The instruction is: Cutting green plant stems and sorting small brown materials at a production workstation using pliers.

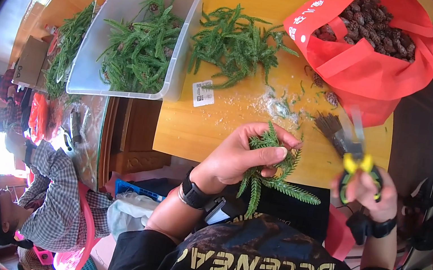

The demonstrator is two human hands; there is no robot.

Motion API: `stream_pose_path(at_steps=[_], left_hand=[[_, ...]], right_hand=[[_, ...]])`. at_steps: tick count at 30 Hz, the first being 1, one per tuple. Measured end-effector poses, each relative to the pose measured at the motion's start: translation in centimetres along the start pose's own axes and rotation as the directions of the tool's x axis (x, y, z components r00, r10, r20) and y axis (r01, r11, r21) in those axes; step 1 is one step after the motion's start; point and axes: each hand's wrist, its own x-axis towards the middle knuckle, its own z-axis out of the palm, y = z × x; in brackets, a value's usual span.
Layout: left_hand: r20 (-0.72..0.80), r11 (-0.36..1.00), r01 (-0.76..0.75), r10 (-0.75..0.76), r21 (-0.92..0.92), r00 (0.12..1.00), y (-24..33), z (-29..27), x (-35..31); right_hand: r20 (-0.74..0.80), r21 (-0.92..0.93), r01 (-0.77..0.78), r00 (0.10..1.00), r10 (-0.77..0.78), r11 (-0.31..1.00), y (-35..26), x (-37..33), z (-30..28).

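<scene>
My left hand (245,154) grips a bunch of green needle-leaved sprigs (273,173) just over the near edge of the yellow board (206,127). My right hand (370,189) holds scissors with yellow and black handles (354,152); their blades point up toward the board and look blurred. A dark bundle of cut stems (328,125) lies on the board just left of the blades. A loose pile of the same green sprigs (234,43) lies at the far side of the board.
A clear plastic bin (188,10) full of green sprigs stands left of the board. A red bag (366,63) holding brown cones sits at the far right. Green bits and pale crumbs litter the board's middle. A person in a checked shirt (55,194) sits lower left.
</scene>
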Motion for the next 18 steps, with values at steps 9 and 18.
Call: stream_pose_path(at_steps=[9, 18], left_hand=[[-0.021, 0.997, 0.050, -0.051, -0.065, 0.998, 0.0, 0.1, -0.7], [-0.001, 0.994, 0.102, -0.103, -0.046, 0.995, 0.4, 0.2, -0.7]], right_hand=[[0.026, -0.544, -0.084, 0.993, 0.117, 0.835, -0.7, 2.9, 2.9], [0.093, -0.573, 0.009, 0.994, 0.054, 0.820, -0.4, 3.2, 2.5]])
